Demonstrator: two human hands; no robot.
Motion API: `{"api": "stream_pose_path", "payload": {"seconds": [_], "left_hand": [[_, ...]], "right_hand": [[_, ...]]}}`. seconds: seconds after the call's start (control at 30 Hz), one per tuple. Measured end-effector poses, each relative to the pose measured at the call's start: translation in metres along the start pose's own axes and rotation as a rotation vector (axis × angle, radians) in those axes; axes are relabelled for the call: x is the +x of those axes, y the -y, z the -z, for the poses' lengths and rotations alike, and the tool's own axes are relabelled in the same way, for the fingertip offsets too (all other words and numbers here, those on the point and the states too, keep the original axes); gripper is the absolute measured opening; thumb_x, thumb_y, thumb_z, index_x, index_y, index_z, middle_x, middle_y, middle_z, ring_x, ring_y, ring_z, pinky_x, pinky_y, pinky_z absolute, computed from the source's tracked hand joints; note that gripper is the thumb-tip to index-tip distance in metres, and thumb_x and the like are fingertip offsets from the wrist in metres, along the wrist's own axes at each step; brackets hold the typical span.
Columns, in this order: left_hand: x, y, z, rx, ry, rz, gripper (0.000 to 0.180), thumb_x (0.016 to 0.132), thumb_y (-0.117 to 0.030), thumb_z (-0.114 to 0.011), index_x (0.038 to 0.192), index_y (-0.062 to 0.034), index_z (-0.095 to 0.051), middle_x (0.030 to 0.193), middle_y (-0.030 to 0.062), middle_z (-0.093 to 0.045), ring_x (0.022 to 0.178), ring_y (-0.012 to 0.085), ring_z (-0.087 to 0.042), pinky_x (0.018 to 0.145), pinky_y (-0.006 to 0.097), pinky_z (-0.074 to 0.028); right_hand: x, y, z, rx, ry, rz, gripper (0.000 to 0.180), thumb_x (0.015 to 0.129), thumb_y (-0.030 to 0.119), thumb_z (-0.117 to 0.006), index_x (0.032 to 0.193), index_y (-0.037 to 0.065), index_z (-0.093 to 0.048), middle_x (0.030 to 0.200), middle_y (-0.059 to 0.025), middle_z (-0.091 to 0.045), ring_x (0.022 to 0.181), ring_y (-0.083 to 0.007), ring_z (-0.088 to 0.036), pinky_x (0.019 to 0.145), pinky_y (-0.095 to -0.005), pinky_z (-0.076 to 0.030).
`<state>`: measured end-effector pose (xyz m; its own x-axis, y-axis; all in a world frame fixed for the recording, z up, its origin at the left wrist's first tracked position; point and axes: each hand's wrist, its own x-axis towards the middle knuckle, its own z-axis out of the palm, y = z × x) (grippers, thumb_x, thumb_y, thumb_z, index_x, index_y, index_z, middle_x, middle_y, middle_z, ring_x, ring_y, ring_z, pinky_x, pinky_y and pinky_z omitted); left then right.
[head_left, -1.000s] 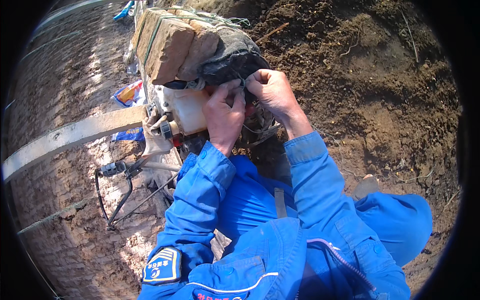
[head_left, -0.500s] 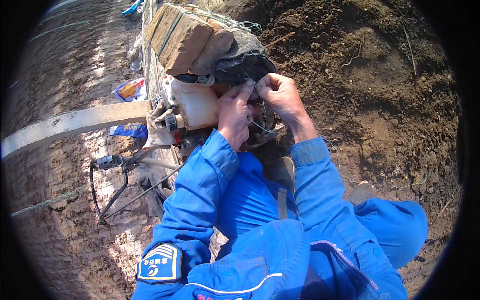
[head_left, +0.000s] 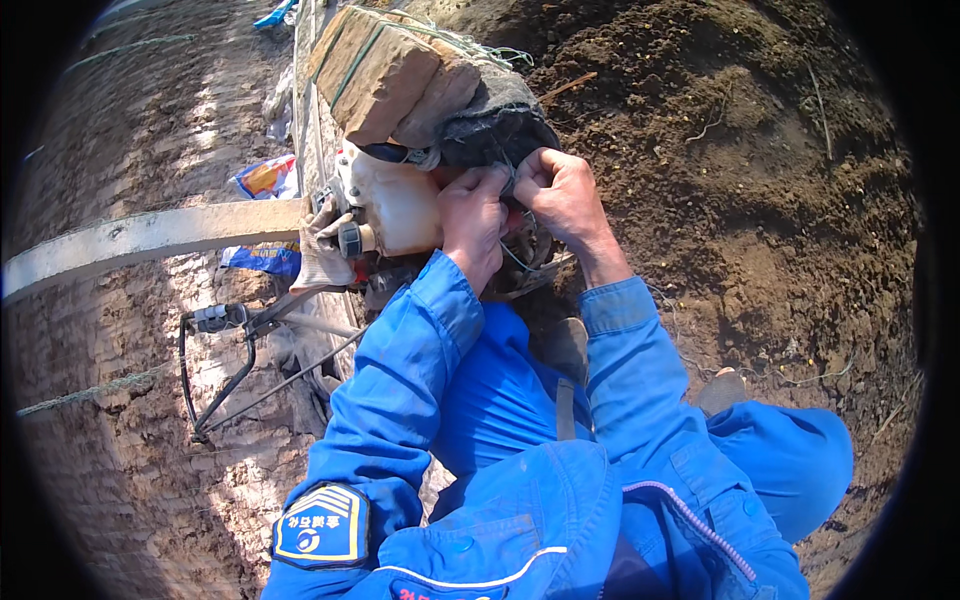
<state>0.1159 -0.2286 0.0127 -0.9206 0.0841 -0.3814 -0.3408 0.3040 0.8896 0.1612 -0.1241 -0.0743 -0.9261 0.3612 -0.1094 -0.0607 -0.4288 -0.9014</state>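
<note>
My left hand (head_left: 472,225) and my right hand (head_left: 570,205) meet fingertip to fingertip, both pinching a thin green cord (head_left: 518,262). Its pinched part is mostly hidden by my fingers, and a length hangs below them. Just beyond the hands is a dark cloth (head_left: 490,135), tucked under a large tan stone slab (head_left: 385,75) bound with green twine. Beside my left hand is the whitish plastic tank (head_left: 400,208) of a small engine, with a dark cap (head_left: 351,240) on its side.
A pale beam (head_left: 160,243) runs in from the left to a work glove (head_left: 325,255) by the tank. Below it juts a black metal handle frame (head_left: 215,375). Printed plastic wrappers (head_left: 265,180) lie on the ground. Loose brown soil (head_left: 750,220) spreads to the right.
Both hands stay at the same spot by the cloth. Their fingertips have shifted slightly, and less of the cord shows between them. The whole view has tilted a little.
</note>
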Motion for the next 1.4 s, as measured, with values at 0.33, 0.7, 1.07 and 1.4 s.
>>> {"api": "stream_pose_path", "payload": {"seconds": [0.33, 0.7, 1.07, 1.4], "left_hand": [[-0.011, -0.009, 0.016, -0.124, 0.098, 0.201, 0.018, 0.104, -0.024, -0.072, 0.104, -0.0065, -0.068, 0.076, -0.0019, -0.058, 0.051, 0.0041, -0.042, 0.046, 0.025, -0.038], [-0.037, -0.017, 0.021, 0.066, 0.158, -0.219, 0.011, 0.103, -0.008, -0.068, 0.097, 0.0008, -0.069, 0.085, 0.0028, -0.07, 0.073, 0.0074, -0.062, 0.068, 0.026, -0.054], [-0.053, -0.024, 0.024, 0.85, 0.465, -0.648, 0.006, 0.093, -0.004, -0.073, 0.094, 0.0013, -0.07, 0.074, 0.0087, -0.07, 0.072, 0.0114, -0.065, 0.067, 0.03, -0.053], [-0.038, -0.041, 0.029, 0.642, 0.22, -0.72, 0.017, 0.094, -0.014, -0.079, 0.106, -0.0026, -0.077, 0.094, 0.0142, -0.075, 0.081, 0.0219, -0.076, 0.073, 0.04, -0.06]], "right_hand": [[-0.007, 0.008, 0.003, 0.258, -0.018, -0.012, 0.014, 0.094, 0.013, -0.07, 0.089, 0.0, -0.074, 0.076, 0.0028, -0.065, 0.069, -0.0046, -0.052, 0.061, -0.0246, -0.044], [-0.014, 0.01, -0.009, 0.391, 0.217, -0.288, 0.031, 0.104, 0.033, -0.069, 0.093, 0.005, -0.072, 0.075, 0.0007, -0.066, 0.064, -0.0064, -0.062, 0.052, -0.021, -0.047], [-0.012, 0.016, -0.01, 0.665, 0.077, -0.336, 0.018, 0.102, 0.012, -0.061, 0.102, -0.002, -0.073, 0.082, -0.0067, -0.071, 0.069, -0.0124, -0.068, 0.063, -0.0281, -0.058], [-0.021, 0.043, 0.045, 0.076, 0.268, -0.077, 0.019, 0.101, 0.017, -0.066, 0.095, 0.002, -0.077, 0.069, 0.005, -0.061, 0.059, -0.0027, -0.051, 0.052, -0.0216, -0.04]]}}
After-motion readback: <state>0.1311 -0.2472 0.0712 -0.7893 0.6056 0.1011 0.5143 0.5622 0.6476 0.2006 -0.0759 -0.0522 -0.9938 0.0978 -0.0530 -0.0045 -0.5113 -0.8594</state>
